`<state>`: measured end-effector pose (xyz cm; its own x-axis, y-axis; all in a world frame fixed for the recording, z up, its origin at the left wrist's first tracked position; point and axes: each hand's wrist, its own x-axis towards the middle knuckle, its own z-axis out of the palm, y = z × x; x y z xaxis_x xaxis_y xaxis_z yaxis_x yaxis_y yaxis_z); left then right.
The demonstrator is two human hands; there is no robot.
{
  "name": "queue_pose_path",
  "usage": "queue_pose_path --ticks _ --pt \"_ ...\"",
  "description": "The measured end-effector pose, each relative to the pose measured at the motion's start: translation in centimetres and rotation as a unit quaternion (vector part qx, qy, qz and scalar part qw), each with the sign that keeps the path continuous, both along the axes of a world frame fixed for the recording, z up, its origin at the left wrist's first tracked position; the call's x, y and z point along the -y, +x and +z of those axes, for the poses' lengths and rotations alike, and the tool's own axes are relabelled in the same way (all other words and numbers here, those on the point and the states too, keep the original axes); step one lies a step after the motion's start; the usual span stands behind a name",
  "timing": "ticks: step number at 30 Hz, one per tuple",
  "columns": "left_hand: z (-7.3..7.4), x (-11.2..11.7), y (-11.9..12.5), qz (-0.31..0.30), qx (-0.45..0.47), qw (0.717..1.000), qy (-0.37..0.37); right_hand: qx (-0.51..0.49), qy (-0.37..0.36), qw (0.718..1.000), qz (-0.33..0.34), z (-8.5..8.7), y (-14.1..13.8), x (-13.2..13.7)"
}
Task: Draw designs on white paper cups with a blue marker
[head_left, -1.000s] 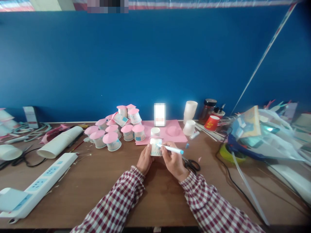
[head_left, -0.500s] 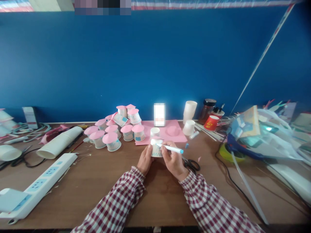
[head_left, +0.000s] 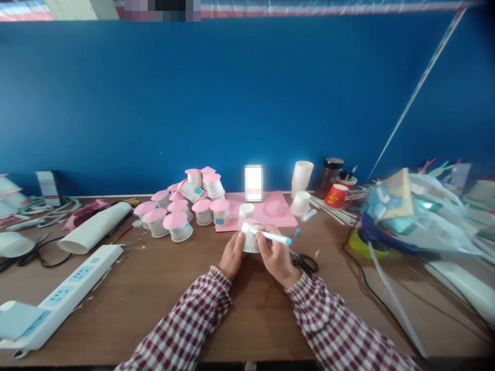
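Observation:
My left hand (head_left: pixel 232 253) is closed on the left side of a white paper cup (head_left: pixel 250 244), which is upside down and has blue zigzag lines low on its side. In my right hand (head_left: pixel 275 256) is a white marker with a light blue end (head_left: pixel 276 237); its tip lies against or close to the cup's upper side. The fingers of my right hand also rest by the cup's right side. Just behind stands another white cup (head_left: pixel 246 212), at the edge of a pink paper sheet (head_left: pixel 228 222). Black-handled scissors (head_left: pixel 307 264) lie beside my right wrist.
Several cups with pink cone tops (head_left: pixel 177 221) are grouped at the left back. A white power strip (head_left: pixel 73 288) and a stack of paper cups (head_left: pixel 95 226) lie further left. On the right are a red cup (head_left: pixel 335 197), a glass jar (head_left: pixel 329 175) and a plastic bag (head_left: pixel 436 216).
The cup has tilted and turned slightly in my hands, and its zigzag lines show differently. The marker has shifted a little along with my right fingers.

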<state>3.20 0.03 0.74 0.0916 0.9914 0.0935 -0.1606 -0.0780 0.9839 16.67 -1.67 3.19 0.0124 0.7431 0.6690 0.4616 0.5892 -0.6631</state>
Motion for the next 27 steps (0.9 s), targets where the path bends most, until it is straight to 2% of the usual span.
queue_pose_path --ticks 6,8,10,12,16,27 --pt "0.67 0.10 -0.17 0.008 -0.067 0.996 0.060 -0.004 -0.005 1.000 0.000 0.01 -0.04 -0.01" --pt "0.61 0.09 -0.18 0.007 -0.067 0.996 0.058 -0.012 -0.012 1.000 0.007 -0.12 -0.03 -0.03" --pt "0.40 0.04 -0.12 0.000 -0.038 0.999 0.033 -0.036 -0.018 0.999 0.016 -0.29 -0.01 -0.08" --pt "0.21 -0.05 0.00 -0.020 0.028 0.999 -0.007 -0.069 -0.022 0.997 0.020 -0.44 0.01 -0.16" --pt "0.28 -0.21 0.20 -0.054 0.157 0.984 -0.066 -0.105 -0.029 0.994 0.023 -0.51 0.01 -0.26" --pt "0.17 -0.39 0.03 -0.054 0.191 0.977 -0.075 -0.075 -0.039 0.996 0.017 -0.43 0.08 -0.40"
